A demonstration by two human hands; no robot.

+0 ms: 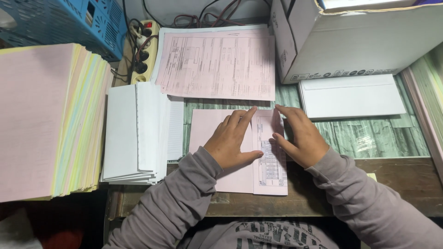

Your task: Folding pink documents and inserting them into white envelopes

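Observation:
A pink printed form point(270, 166), partly folded over, lies on the table in front of me. My left hand point(233, 140) presses flat on its left part, fingers spread toward the fold. The fingertips and thumb of my right hand point(300, 136) rest on the form's right edge. Neither hand lifts the paper off the table. Both arms wear grey sleeves.
A stack of pink forms point(217, 64) lies beyond the hands. White envelopes point(136, 131) pile at the left beside a tall stack of coloured paper point(46, 120). More white envelopes point(353, 97) sit at the right under a cardboard box point(350, 41). A power strip point(143, 50) and blue basket point(64, 23) stand behind.

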